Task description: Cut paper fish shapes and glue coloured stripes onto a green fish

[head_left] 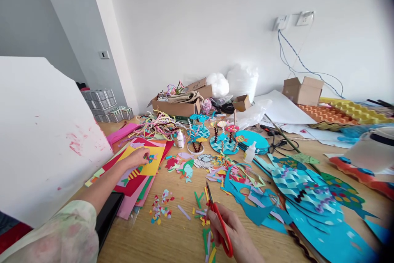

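My left hand reaches over a stack of coloured paper, its fingers closed at a small decorated paper fish. That fish is over a yellow sheet; a yellow-striped paper fish lies just nearer to me. My right hand grips red-handled scissors, their dark blades pointing away from me and looking nearly closed. Beneath and beside the scissors are narrow green, yellow and purple paper strips. Between the hands lies a scatter of tiny paper bits.
Cut paper fish, a glue bottle and another small bottle stand mid-table. Blue paper scraps and wavy blue discs spread rightward. Behind are pipe cleaners and a cardboard box. A white board rises at left.
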### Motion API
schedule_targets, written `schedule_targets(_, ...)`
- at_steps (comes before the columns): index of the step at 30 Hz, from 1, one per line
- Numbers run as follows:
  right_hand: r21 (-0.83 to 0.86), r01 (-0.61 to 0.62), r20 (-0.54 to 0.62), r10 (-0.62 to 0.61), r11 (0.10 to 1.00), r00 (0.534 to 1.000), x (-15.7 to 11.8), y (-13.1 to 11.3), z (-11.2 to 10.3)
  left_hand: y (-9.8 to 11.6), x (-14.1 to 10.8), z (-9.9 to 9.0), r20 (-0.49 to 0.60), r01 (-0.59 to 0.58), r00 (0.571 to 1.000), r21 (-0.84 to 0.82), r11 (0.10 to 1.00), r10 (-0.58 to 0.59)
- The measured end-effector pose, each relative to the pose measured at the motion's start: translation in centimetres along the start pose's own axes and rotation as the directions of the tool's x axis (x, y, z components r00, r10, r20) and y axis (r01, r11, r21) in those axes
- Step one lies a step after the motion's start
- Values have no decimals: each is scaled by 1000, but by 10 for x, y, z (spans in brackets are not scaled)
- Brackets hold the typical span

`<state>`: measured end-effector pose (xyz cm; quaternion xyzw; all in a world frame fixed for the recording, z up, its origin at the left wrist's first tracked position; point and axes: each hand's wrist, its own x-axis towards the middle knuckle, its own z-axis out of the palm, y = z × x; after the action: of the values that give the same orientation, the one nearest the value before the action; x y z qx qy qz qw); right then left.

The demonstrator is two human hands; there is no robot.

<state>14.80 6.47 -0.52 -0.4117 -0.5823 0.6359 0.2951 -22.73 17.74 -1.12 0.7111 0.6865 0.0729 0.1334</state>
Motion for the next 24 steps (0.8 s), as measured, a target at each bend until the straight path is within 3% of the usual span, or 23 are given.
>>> schedule_targets(12, -3, -12, -5, 12, 1000, 1000, 1, 1, 0, 0, 4, -3, 31, 15, 999, -56, 998, -13)
schedule_targets(24, 2, 9, 20, -9, 1000, 1000, -1, 1, 0, -12, 2, -2, 27, 113, 994, -324, 939, -110)
